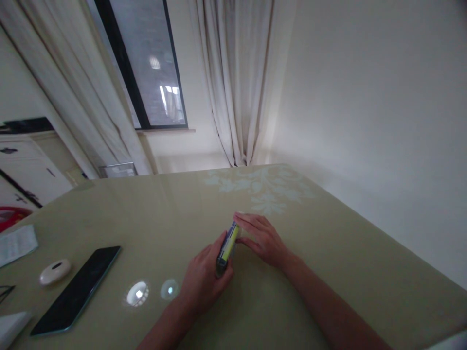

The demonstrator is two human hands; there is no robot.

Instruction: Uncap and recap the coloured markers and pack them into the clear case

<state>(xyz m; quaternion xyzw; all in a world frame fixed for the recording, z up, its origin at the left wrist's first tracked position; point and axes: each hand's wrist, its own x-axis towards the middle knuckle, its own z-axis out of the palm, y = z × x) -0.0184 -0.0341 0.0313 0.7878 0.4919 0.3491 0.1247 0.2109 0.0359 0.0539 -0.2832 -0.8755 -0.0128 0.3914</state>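
My left hand [207,278] is closed around the near end of a small slim box [229,242], yellow-green and dark blue on the side that shows. The box is held above the table, tilted, with its far end pointing away from me. At that far end my right hand [263,239] touches it, the fingertips over the top corner and the thumb against the right side. The palms and the underside of the box are hidden. Its lettering is too small to read.
The glossy greenish table [164,209] carries a dark tablet [78,289], a pale oval case [55,272] and a folded cloth or paper [17,244] on the left. A white object [13,325] lies at the lower left. A wall [383,121] borders the table's right edge.
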